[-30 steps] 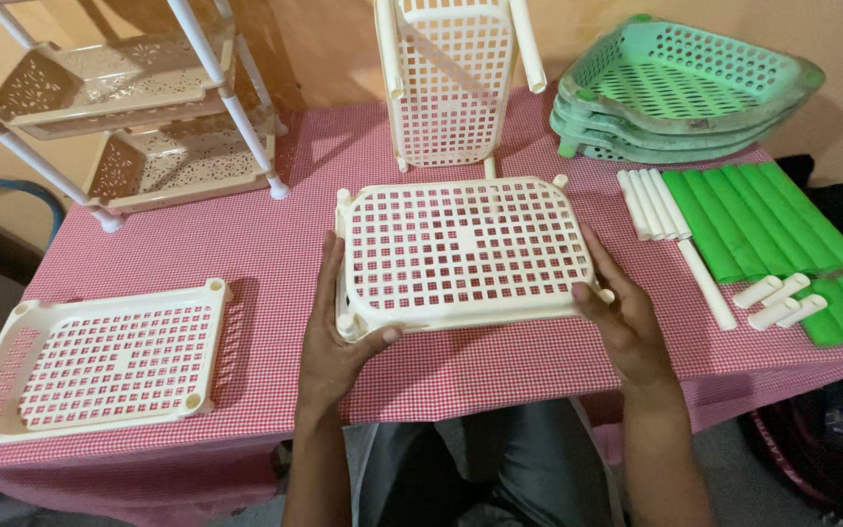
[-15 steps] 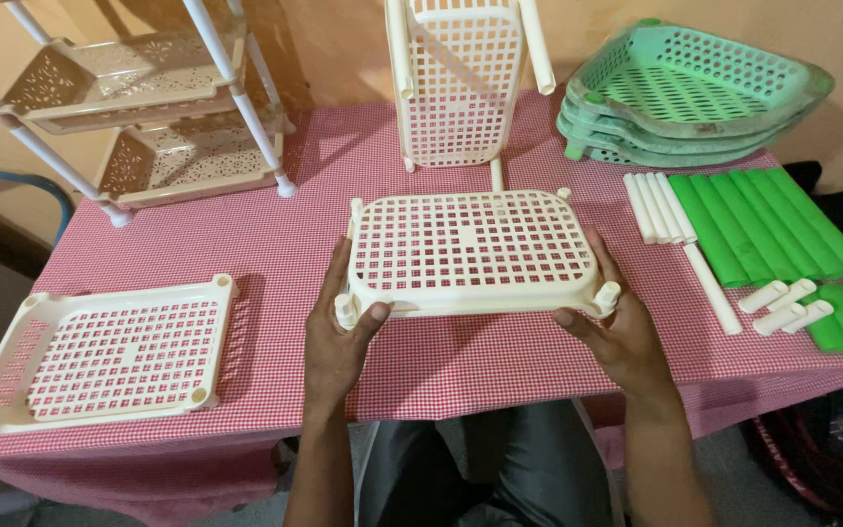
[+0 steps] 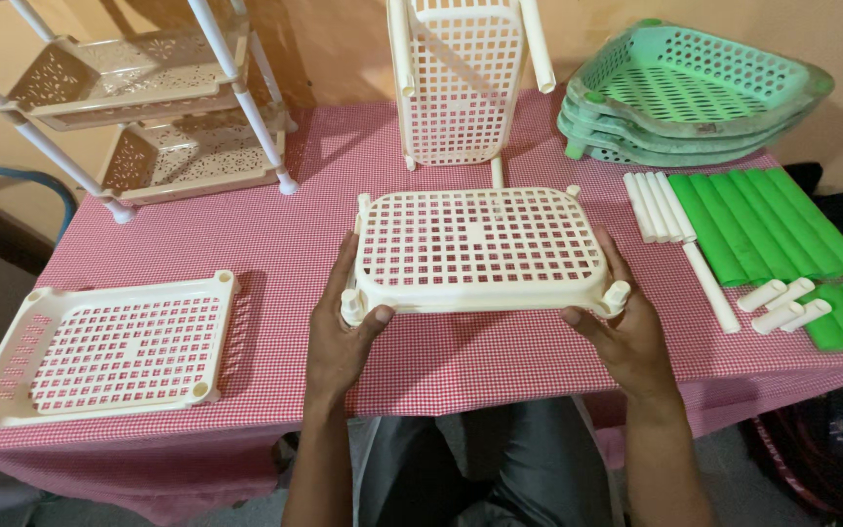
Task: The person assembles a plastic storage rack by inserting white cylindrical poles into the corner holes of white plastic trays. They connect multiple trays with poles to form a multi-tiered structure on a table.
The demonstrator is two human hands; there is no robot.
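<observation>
Over the middle of the red-checked table (image 3: 275, 244) we hold a cream lattice tray (image 3: 480, 249) upside down, its flat perforated base facing up and its corner sockets pointing at us. Our left hand (image 3: 339, 337) cups the near left corner, thumb hooked by the socket and fingers pressed up the side; our right hand (image 3: 626, 337) mirrors it on the near right corner. Both hands are closed on the rim, not spread.

To handle it well, we judge it best to keep the tray level, grip evenly at both corners and keep our thumbs clear of the sockets.

Beside it lie a second cream tray (image 3: 109, 342) to the left, white tubes (image 3: 661, 205) and green tubes (image 3: 763, 224) to the right, with stacked green baskets (image 3: 695, 88) behind.

We cannot tell whether the tray's far edge rests on the cloth or hangs just above it. An upright cream piece (image 3: 461, 78) and a beige shelf rack (image 3: 148, 98) are cut off at the top.
</observation>
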